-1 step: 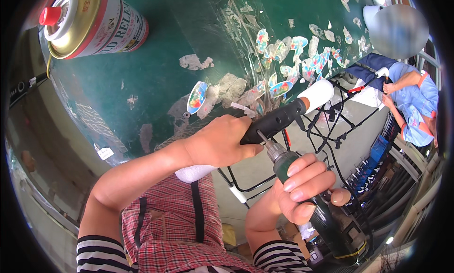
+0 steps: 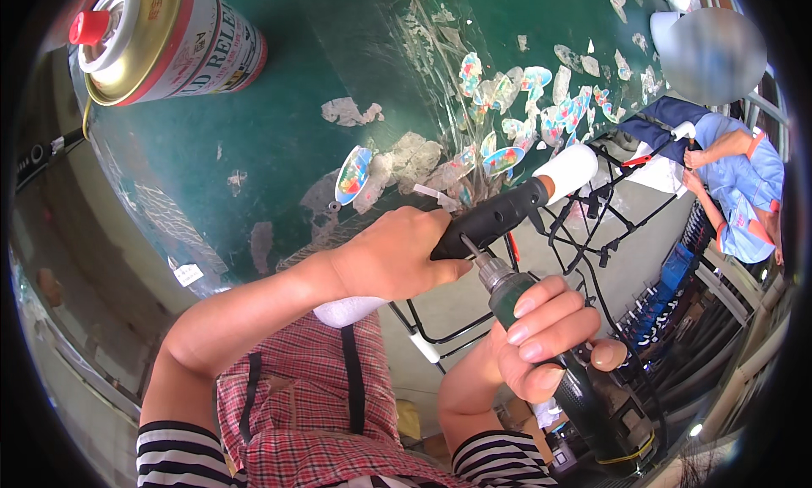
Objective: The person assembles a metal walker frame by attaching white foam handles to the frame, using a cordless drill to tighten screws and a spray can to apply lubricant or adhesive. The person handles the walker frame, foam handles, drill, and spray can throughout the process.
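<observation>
My left hand (image 2: 397,253) is closed around a black plastic handle piece (image 2: 499,216) with small holes in its side. White padding (image 2: 571,168) covers its far right end, with a brownish band where it meets the black part. A second white padded end (image 2: 347,310) shows below my left wrist. In my right hand (image 2: 554,336) is a dark green power screwdriver (image 2: 512,293), tilted up to the left. Its metal chuck (image 2: 496,270) carries a thin bit whose tip meets a hole in the handle piece. My left palm side is hidden.
A green table (image 2: 288,133) carries a spray can (image 2: 178,44) with a red nozzle, far left, plus peeled oval stickers (image 2: 353,175) and tape scraps. Black tubular frames (image 2: 584,209) stand beyond its edge. A co-worker in blue (image 2: 740,175) holds a white-tipped piece at right.
</observation>
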`<state>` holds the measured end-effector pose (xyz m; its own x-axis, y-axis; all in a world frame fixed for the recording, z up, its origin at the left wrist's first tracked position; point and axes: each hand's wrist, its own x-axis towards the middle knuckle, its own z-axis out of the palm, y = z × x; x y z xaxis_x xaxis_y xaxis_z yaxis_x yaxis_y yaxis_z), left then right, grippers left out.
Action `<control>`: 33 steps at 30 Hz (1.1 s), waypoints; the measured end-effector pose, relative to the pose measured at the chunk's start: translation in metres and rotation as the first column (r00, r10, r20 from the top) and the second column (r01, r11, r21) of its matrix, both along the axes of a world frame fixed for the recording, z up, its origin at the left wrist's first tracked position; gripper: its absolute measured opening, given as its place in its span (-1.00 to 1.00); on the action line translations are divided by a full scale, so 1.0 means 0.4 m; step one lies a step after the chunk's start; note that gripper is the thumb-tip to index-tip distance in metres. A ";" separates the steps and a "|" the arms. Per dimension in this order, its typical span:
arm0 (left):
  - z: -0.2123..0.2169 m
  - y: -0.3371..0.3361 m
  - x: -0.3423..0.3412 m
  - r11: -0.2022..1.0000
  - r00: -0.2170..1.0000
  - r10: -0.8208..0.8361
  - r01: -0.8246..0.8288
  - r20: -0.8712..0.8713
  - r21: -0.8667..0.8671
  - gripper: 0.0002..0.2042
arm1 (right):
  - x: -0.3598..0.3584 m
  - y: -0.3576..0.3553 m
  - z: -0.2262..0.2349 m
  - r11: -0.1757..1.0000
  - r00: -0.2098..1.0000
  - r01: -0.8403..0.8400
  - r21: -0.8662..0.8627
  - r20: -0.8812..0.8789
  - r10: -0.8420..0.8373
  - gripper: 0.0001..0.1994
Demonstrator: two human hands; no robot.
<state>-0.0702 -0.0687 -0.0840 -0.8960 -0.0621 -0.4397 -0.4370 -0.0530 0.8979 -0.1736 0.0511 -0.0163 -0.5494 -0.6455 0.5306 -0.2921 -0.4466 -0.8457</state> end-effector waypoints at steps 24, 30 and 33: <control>0.055 0.003 -0.022 0.999 0.990 0.017 -0.010 0.137 -0.048 -0.58 | 0.019 0.193 0.003 0.951 0.942 0.286 -0.119 0.217 -0.256 -0.52; 0.046 0.036 -0.043 0.975 0.987 0.074 -0.101 0.141 0.200 -0.53 | 0.076 0.300 -0.097 0.888 0.797 0.422 -0.182 0.542 -0.268 -0.60; 0.054 0.053 -0.055 0.984 0.985 0.077 -0.100 0.155 0.148 -0.44 | 0.104 0.359 -0.171 0.838 0.705 0.498 -0.223 0.667 -0.241 -0.57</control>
<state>-0.0922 -0.0475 -0.0625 -0.8142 -0.0589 -0.5776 -0.5518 -0.2304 0.8015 -0.1322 0.1947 -0.0845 -0.9767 -0.1492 0.1544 -0.0004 -0.7178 -0.6962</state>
